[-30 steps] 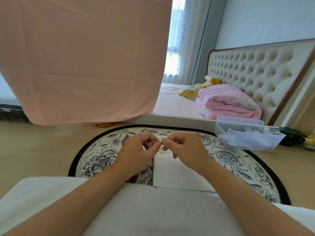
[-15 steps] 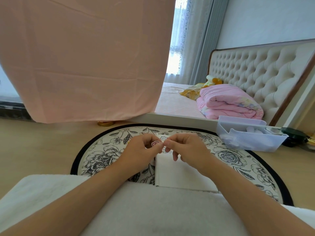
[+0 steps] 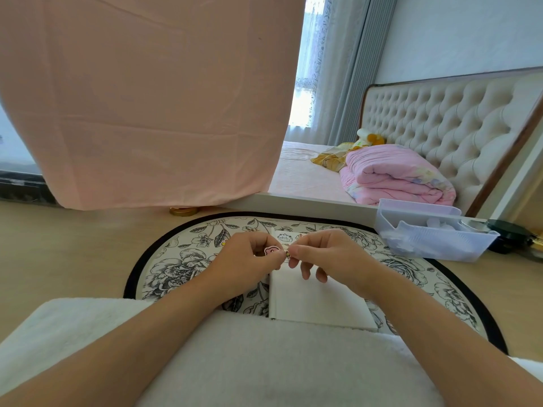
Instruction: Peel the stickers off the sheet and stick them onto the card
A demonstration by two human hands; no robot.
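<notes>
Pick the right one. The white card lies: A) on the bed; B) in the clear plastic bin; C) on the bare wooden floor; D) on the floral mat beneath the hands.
D: the white card lies flat on the floral mat, right below the left hand and right hand, which pinch a small sticker piece between them.

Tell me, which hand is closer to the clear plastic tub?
The right. The right hand sits left of the tub, with patterned mat between; the left hand lies farther left, beyond it.
</notes>
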